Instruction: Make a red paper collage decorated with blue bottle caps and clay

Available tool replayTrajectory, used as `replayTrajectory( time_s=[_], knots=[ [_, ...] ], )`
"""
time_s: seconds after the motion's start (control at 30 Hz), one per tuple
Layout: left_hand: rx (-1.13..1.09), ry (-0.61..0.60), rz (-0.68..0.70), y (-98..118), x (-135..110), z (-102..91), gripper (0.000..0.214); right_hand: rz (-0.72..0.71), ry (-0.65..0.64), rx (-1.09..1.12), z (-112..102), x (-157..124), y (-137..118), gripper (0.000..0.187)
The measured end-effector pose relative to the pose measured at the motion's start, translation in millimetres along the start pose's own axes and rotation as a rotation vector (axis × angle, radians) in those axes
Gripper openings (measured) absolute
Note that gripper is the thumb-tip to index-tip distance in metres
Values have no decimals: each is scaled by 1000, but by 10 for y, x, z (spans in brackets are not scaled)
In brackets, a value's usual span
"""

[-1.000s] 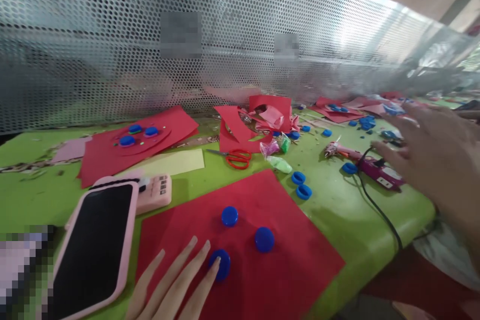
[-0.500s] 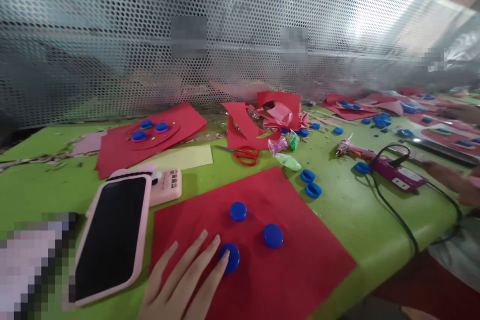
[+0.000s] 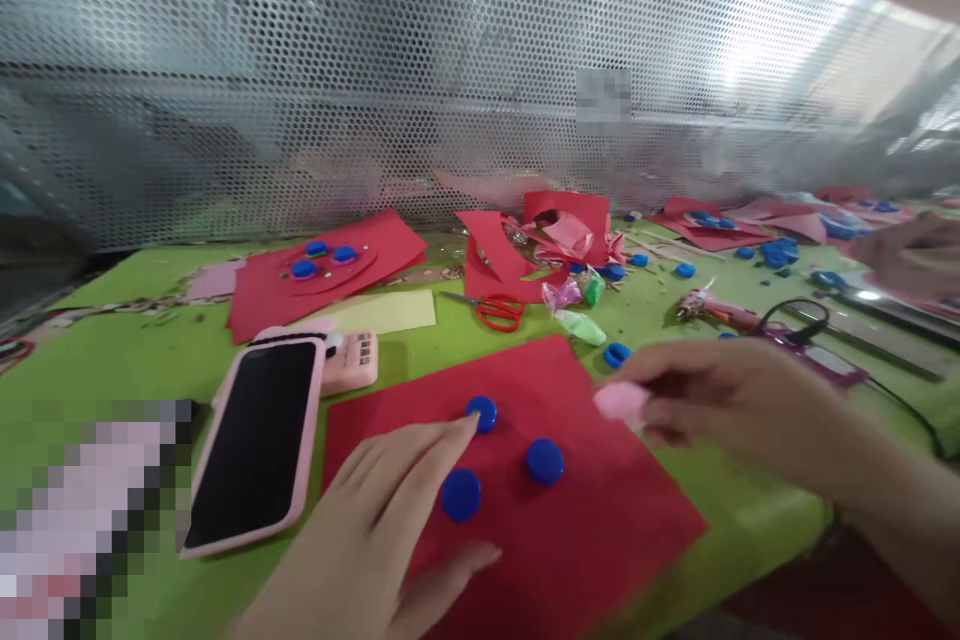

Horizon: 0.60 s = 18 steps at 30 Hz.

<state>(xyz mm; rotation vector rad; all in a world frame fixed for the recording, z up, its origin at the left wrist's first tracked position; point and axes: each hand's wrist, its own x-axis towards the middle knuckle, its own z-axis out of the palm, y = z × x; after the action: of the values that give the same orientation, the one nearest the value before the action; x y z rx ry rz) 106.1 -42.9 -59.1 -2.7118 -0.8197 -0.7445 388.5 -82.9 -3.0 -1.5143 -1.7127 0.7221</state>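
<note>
Three blue bottle caps lie on a red sheet of paper [image 3: 592, 520]: a far cap [image 3: 482, 413], a right cap [image 3: 544, 462] and a near cap [image 3: 460, 495]. My left hand [image 3: 375, 510] reaches over the sheet with fingers stretched and thumb apart; its index fingertip touches the far cap. Above the sheet's right corner, my right hand [image 3: 720, 400] pinches a soft pink lump [image 3: 622, 401], perhaps clay. That hand is slightly blurred and covers part of a blue ring [image 3: 616, 355] on the green table.
A phone [image 3: 259, 445] lies left of the sheet, against a pink device [image 3: 352, 360]. Red-handled scissors [image 3: 500, 312] and small bags of coloured material [image 3: 581, 326] lie behind. A glue gun [image 3: 716, 308] and its cable are at right, near another person's arm [image 3: 911, 255].
My right hand has come into view from the right with the pink lump. My left hand has shifted from the near cap to the far cap.
</note>
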Motion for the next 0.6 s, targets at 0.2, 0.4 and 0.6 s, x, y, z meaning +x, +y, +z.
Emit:
replayTrajectory(
  time_s=[0.2, 0.4, 0.6],
  knots=[
    [-200, 78, 30, 45, 457, -43, 35, 94, -354, 620, 654, 278, -142, 19],
    [-5, 156, 124, -101, 474, 46, 29, -19, -308, 437, 724, 443, -124, 34],
    [216, 238, 314, -264, 420, 119, 19, -85, -315, 240, 857, 584, -79, 32]
  ],
)
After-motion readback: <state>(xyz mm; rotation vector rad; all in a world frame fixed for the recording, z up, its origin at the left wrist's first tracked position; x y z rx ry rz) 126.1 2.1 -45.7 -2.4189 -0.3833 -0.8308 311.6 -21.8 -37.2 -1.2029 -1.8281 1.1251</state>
